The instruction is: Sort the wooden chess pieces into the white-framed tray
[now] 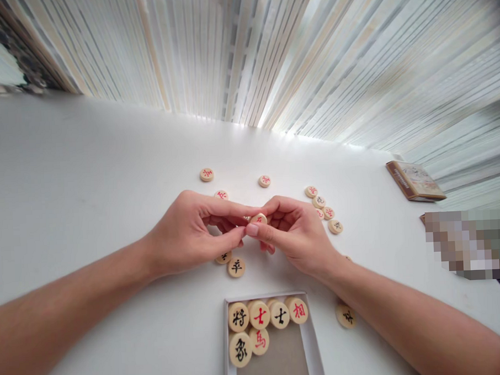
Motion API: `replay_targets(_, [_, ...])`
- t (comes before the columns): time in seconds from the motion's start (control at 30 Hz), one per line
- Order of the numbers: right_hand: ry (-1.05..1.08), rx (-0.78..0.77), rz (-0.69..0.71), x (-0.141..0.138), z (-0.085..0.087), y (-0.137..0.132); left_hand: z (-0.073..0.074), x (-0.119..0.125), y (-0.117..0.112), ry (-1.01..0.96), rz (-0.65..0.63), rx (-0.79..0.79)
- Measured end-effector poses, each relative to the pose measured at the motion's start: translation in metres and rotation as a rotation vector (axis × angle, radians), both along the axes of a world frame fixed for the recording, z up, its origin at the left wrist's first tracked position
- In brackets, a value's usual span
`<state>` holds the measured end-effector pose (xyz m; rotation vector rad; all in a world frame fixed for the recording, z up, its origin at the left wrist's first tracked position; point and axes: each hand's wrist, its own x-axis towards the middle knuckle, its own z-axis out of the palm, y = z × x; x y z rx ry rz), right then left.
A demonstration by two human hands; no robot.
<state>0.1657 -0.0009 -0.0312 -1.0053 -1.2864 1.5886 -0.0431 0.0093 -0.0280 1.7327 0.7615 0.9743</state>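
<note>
My left hand (pixel 194 228) and my right hand (pixel 299 229) meet over the middle of the white table. Between their fingertips is a round wooden Chinese chess piece (pixel 258 219) with a red character. The right thumb and fingers pinch it, while the left index finger touches its far edge and the left thumb lies close by. Below the hands stands a shallow white box (pixel 314 348) with a grey bottom. Inside it, several pieces such as a red-marked one (pixel 298 310) and a black-marked one (pixel 240 349) lie face up in two rows.
Loose chess pieces lie around the hands: a red one (pixel 207 174) at the back, a black one (pixel 236 267) near the box, another (pixel 345 316) beside the right forearm, and a cluster (pixel 319 201) to the right. A brown-edged box (pixel 417 180) sits far right. String curtains (pixel 244 55) hang behind the table.
</note>
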Motion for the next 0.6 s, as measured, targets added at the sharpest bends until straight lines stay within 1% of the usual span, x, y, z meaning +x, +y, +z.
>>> replay_targets(0.4, [-0.044, 0.018, 0.018, 0.0014, 0.0022, -0.0022, -0.0027, 0.0003, 0.0007, -0.068, -0.043, -0.016])
replay_targets(0.6, [-0.058, 0.126, 0.027, -0.0006, -0.0008, -0.0035, -0.0026, -0.0010, -0.0005, -0.050, 0.000, -0.009])
